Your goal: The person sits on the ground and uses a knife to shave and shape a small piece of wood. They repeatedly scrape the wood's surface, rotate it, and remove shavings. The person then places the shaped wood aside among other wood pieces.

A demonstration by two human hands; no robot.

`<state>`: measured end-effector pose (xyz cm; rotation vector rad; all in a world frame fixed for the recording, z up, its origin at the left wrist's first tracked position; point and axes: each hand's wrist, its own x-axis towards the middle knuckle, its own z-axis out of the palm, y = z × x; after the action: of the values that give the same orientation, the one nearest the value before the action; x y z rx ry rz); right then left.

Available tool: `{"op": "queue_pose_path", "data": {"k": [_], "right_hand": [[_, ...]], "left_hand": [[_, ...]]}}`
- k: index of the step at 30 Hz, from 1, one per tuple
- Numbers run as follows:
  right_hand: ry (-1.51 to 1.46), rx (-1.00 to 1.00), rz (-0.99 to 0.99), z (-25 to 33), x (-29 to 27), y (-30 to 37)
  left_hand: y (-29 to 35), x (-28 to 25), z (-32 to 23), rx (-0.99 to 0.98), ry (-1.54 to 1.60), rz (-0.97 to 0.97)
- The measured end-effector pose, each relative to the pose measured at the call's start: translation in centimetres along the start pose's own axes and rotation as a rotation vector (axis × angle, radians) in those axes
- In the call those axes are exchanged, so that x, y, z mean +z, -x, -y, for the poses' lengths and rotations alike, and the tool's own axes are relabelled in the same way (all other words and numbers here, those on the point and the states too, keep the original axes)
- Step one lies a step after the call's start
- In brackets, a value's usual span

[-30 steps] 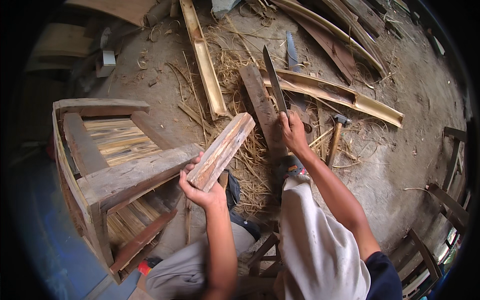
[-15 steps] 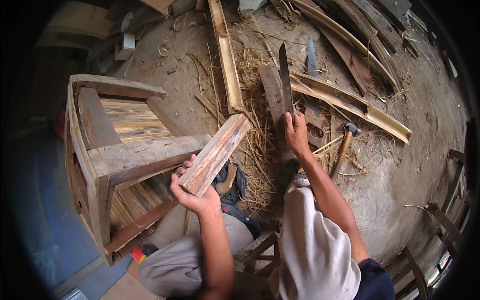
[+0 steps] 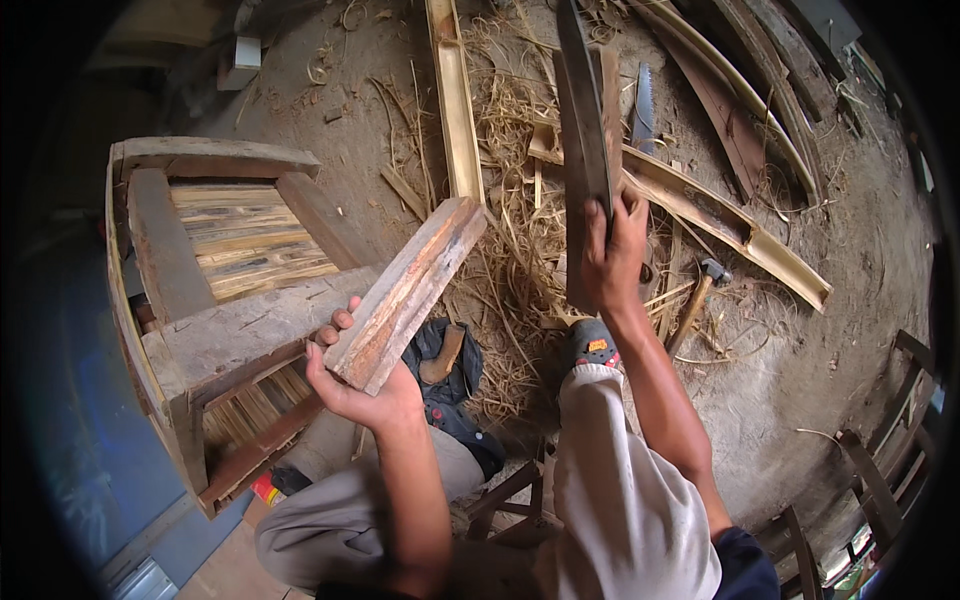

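My left hand (image 3: 365, 385) is wrapped round the lower end of a short, rough wood block (image 3: 408, 295), which tilts up to the right. My right hand (image 3: 618, 250) grips a machete (image 3: 583, 110) with its long dark blade pointing away from me. A longer weathered board (image 3: 578, 270) stands up along the blade, apparently held in the same hand. The machete's handle is mostly hidden by my fingers. Behind that hand lies a handsaw (image 3: 643, 105), its handle largely covered. A hammer (image 3: 695, 305) rests on the ground to the right.
At the left stands a wooden frame piece (image 3: 255, 310) with slatted panels. Split bamboo lengths (image 3: 458, 110) lie across the ground among curled shavings (image 3: 510, 270). Planks (image 3: 720, 130) are stacked at the far right. A dark bag (image 3: 455, 365) with a curved wooden handle lies between my legs.
My right hand has moved over the board, which is now raised off the ground beside the machete blade. The wood block in my left hand has shifted slightly left and nearer.
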<state>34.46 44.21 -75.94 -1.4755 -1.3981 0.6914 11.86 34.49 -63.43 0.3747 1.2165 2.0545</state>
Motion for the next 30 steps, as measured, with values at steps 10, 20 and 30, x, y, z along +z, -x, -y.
{"op": "queue_pose_path", "data": {"k": [10, 20, 30], "right_hand": [[0.010, 0.078, 0.302, 2.4, -0.2, 2.1], [-0.073, 0.218, 0.168, -1.6, -1.6, 2.3], [0.150, 0.148, 0.183, -4.1, 2.1, 5.0]], "left_hand": [[0.2, 0.4, -1.6, 0.006, 0.085, -0.043], [-0.3, 1.8, 0.8, -0.047, 0.075, -0.080], [0.9, 1.0, 0.4, -0.046, 0.049, -0.061]]}}
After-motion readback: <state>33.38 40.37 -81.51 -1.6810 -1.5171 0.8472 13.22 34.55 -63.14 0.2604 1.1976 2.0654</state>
